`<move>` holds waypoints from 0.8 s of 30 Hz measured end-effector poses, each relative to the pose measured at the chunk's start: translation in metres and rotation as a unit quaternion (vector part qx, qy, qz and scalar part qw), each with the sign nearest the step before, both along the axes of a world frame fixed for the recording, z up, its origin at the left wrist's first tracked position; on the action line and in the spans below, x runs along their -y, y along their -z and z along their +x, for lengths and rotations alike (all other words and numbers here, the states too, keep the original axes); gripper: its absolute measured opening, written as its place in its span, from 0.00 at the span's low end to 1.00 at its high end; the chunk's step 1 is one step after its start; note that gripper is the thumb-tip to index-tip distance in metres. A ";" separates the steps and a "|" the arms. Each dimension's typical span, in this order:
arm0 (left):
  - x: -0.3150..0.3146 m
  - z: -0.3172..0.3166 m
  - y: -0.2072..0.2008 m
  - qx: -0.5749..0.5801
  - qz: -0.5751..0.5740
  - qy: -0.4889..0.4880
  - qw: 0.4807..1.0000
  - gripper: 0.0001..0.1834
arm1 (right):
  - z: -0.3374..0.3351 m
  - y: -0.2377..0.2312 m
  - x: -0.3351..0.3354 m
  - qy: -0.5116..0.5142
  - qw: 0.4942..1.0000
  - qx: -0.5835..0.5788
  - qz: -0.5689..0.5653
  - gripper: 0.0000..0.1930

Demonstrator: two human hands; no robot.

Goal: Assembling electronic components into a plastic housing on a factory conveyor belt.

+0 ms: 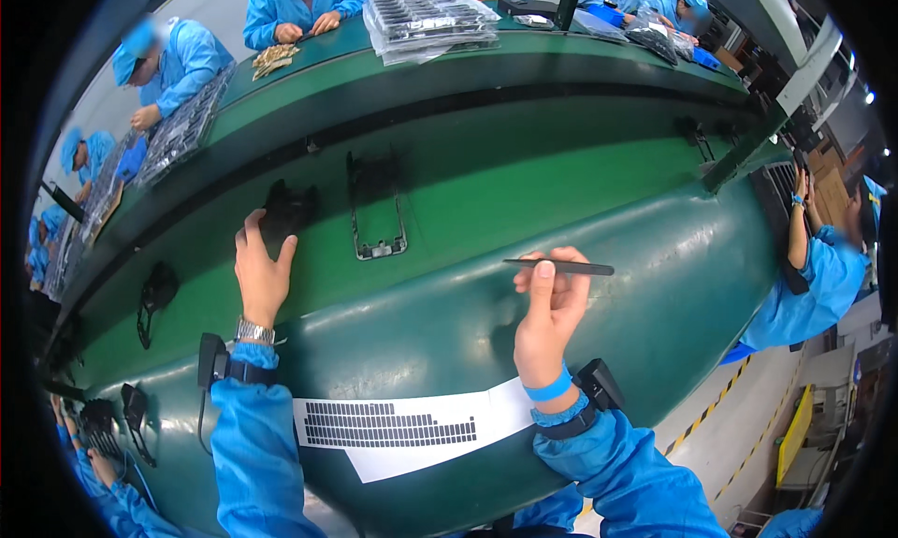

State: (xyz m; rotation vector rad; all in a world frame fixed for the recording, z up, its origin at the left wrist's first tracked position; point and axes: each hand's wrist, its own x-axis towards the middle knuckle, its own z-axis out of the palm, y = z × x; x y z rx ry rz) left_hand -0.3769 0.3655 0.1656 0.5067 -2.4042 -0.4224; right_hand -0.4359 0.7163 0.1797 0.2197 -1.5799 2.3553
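My left hand [262, 269] reaches over the green belt with fingers and thumb apart. Just beyond its fingertips lies a dark, blurred part [290, 206]; whether they touch it I cannot tell. My right hand [550, 304], above the near green mat, pinches black tweezers [561, 268] between thumb and fingers, their tip to the left. On the belt between and beyond my hands rests a thin, dark rectangular frame [379, 250]. A white sheet [412, 458] bearing rows of small black rectangular pieces [388, 426] lies on the mat between my forearms.
Another black part [157, 290] sits on the belt at the left. Beyond the belt, a raised ledge holds stacked clear trays [430, 19]. A metal post [748, 150] stands at the right. Several people in blue work around the line, one of them [823, 267] at my right.
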 end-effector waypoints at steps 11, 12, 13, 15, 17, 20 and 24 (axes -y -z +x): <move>-0.115 -0.088 -0.006 0.111 0.029 -0.048 0.992 0.53 | 0.006 -0.002 0.000 -0.070 0.997 0.021 0.010 0.12; -0.108 -0.085 -0.001 0.061 0.043 -0.041 0.996 0.53 | 0.008 -0.002 0.003 -0.101 0.994 0.027 0.008 0.12; -0.102 -0.082 0.001 0.012 0.057 -0.033 0.998 0.53 | 0.009 -0.002 0.007 -0.106 0.994 0.026 0.006 0.12; -0.115 -0.068 -0.015 0.024 0.114 0.060 0.991 0.51 | 0.008 0.006 0.001 -0.138 0.990 -0.005 0.017 0.11; -0.116 -0.042 -0.030 0.026 0.161 0.193 0.967 0.50 | 0.011 0.000 0.001 -0.162 0.987 -0.020 0.014 0.11; -0.121 -0.001 -0.045 0.120 0.189 0.340 0.913 0.47 | 0.036 -0.018 -0.008 -0.264 0.963 -0.027 0.044 0.12; -0.129 0.038 -0.043 0.150 0.201 0.418 0.873 0.49 | 0.071 -0.025 -0.037 -0.379 0.897 -0.049 0.222 0.12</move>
